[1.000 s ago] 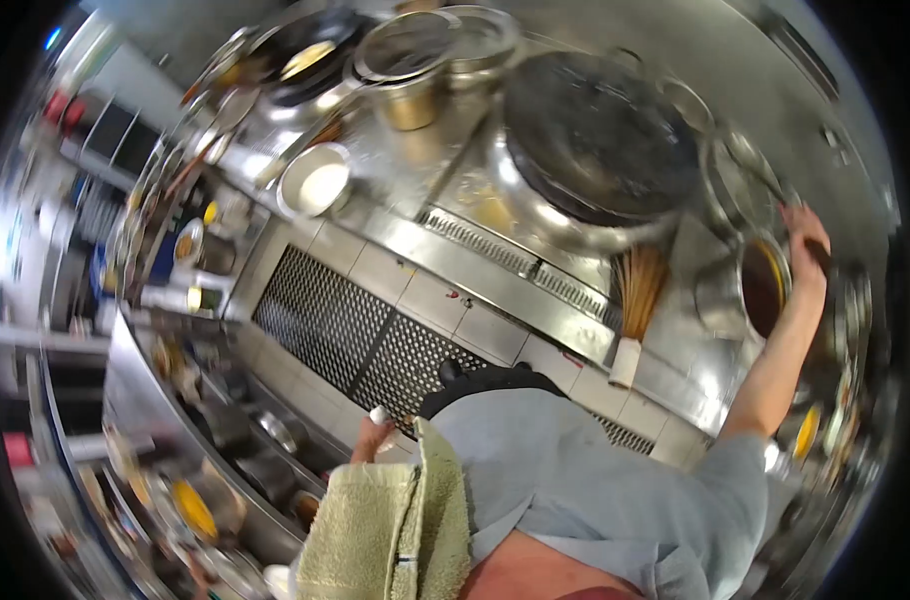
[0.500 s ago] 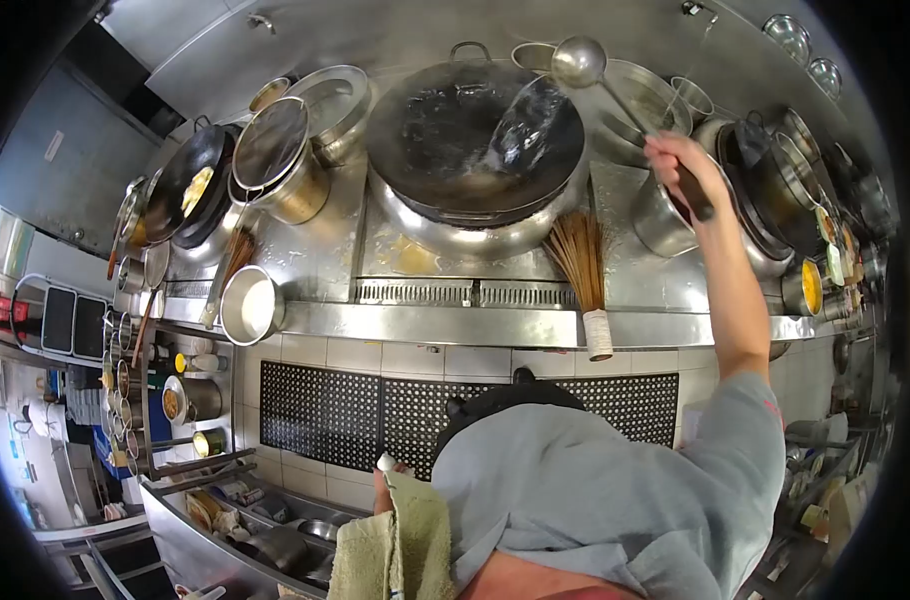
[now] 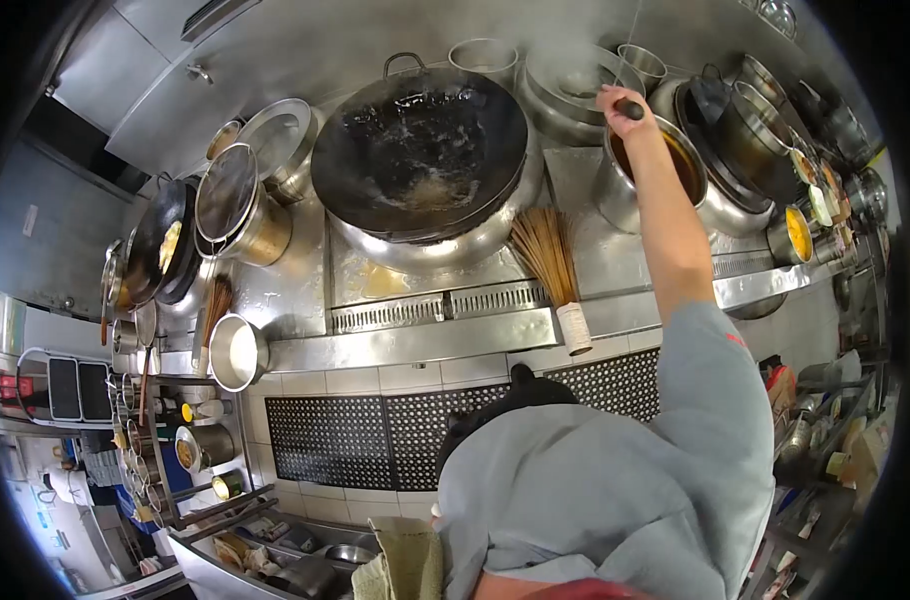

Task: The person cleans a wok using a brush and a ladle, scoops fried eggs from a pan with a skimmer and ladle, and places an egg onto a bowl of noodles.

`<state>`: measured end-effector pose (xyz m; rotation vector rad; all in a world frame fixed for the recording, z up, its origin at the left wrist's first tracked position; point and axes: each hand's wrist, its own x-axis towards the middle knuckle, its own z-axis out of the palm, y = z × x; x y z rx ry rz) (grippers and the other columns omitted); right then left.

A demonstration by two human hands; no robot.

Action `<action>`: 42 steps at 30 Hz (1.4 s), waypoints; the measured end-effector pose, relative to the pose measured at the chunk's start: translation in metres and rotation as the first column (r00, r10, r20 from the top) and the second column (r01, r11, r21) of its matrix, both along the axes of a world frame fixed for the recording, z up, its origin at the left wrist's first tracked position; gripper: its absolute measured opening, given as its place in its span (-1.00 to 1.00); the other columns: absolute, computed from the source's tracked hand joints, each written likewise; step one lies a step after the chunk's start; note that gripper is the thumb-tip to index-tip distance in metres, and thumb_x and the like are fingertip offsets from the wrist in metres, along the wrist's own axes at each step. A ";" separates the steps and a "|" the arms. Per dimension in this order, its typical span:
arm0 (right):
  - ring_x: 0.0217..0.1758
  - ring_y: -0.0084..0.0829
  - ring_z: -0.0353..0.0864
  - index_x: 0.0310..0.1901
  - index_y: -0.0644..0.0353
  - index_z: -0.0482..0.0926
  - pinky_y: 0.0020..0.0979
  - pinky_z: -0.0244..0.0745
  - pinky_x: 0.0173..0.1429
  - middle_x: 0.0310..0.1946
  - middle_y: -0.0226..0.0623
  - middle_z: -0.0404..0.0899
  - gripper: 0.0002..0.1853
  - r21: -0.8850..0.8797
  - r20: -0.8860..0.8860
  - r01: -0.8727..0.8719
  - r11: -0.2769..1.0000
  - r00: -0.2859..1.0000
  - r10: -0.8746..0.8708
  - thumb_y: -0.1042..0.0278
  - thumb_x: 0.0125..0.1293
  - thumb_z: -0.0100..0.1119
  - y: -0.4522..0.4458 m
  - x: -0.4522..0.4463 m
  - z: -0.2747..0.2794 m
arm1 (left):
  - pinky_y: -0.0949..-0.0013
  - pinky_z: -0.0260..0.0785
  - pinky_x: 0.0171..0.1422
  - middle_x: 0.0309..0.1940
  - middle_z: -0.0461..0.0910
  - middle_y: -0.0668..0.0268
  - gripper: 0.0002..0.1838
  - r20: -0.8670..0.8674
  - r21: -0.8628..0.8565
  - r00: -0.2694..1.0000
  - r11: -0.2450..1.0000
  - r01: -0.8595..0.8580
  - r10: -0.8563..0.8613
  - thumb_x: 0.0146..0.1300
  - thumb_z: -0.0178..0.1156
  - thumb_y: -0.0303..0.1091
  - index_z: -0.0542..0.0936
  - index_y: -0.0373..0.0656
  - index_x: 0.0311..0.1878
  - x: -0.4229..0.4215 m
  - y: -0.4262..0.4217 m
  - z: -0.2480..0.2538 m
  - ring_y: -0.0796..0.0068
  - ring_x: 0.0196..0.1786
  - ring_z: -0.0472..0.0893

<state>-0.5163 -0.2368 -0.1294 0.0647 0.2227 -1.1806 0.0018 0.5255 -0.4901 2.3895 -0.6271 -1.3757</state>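
My right hand (image 3: 625,108) is closed on the dark handle of a ladle, above the rim of a tall steel pot of brown liquid (image 3: 687,165). The ladle's bowl reaches toward a round metal basin (image 3: 560,85) behind, where steam blurs it. Left of that hand, a large black wok (image 3: 420,150) with water in it sits on a steel burner ring. A bamboo brush (image 3: 548,255) with a wrapped handle lies on the counter to the wok's right. My left hand is hidden near the green towel (image 3: 415,560) at the bottom.
At the left stand a strainer over a pot (image 3: 265,235), a smaller wok (image 3: 165,230) with yellow food and a white-filled pan (image 3: 240,355) at the counter edge. A yellow-filled container (image 3: 797,235) is at the right. Black perforated mats (image 3: 330,440) cover the floor.
The ladle has moved from above the large wok to the basin at its right. Water that was splashing from it into the wok now lies there. My left hand has gone out of sight.
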 end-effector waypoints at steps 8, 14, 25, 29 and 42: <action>-0.59 -0.49 0.33 -0.37 0.36 0.13 -0.59 0.50 -0.60 -0.47 -0.28 0.24 -0.84 0.034 0.116 -0.066 0.997 0.991 0.061 0.66 0.31 -0.12 0.116 0.037 0.063 | 0.18 0.45 -0.02 -0.14 0.62 0.01 -0.40 0.012 -0.056 0.993 0.991 0.118 -0.118 -0.11 0.38 -0.12 0.54 -0.40 -0.08 0.089 0.009 -0.013 0.14 -0.07 0.63; -0.55 -0.47 0.34 -0.39 0.36 0.16 -0.55 0.53 -0.52 -0.46 -0.27 0.25 -0.85 0.057 0.089 -0.101 0.993 0.991 0.096 0.64 0.31 -0.11 0.218 0.108 0.081 | 0.19 0.45 -0.03 -0.15 0.63 0.01 -0.42 0.074 -0.130 0.997 0.990 0.046 -0.037 -0.10 0.37 -0.11 0.56 -0.40 -0.09 0.212 -0.010 -0.008 0.15 -0.09 0.63; -0.54 -0.50 0.38 -0.35 0.40 0.12 -0.51 0.61 -0.43 -0.41 -0.24 0.22 -0.86 0.334 0.035 -0.113 0.936 0.994 0.108 0.66 0.31 -0.14 0.371 0.259 0.126 | 0.21 0.42 0.08 -0.02 0.60 -0.01 -0.36 0.122 0.171 0.992 0.985 -0.036 0.015 -0.10 0.37 -0.12 0.55 -0.40 0.00 0.280 0.053 -0.044 0.10 0.06 0.60; -0.53 -0.50 0.39 -0.30 0.37 0.07 -0.53 0.62 -0.47 -0.40 -0.27 0.18 -0.82 0.376 0.070 -0.162 0.913 0.987 0.146 0.66 0.29 -0.12 0.389 0.309 0.127 | 0.17 0.42 0.09 -0.03 0.61 -0.04 -0.38 -0.051 0.213 0.993 0.971 0.112 -0.103 -0.08 0.36 -0.07 0.58 -0.40 -0.04 0.247 0.065 -0.065 0.06 0.06 0.60; -0.48 -0.53 0.41 -0.29 0.38 0.16 -0.59 0.52 -0.48 -0.40 -0.32 0.23 -0.88 0.333 -0.148 -0.183 0.925 0.959 0.243 0.64 0.29 -0.10 0.392 0.270 0.100 | 0.25 0.47 -0.12 -0.22 0.67 0.13 -0.52 -0.329 0.032 0.918 0.974 -0.226 0.223 -0.03 0.40 -0.14 0.61 -0.33 -0.14 0.234 0.091 -0.103 0.29 -0.20 0.65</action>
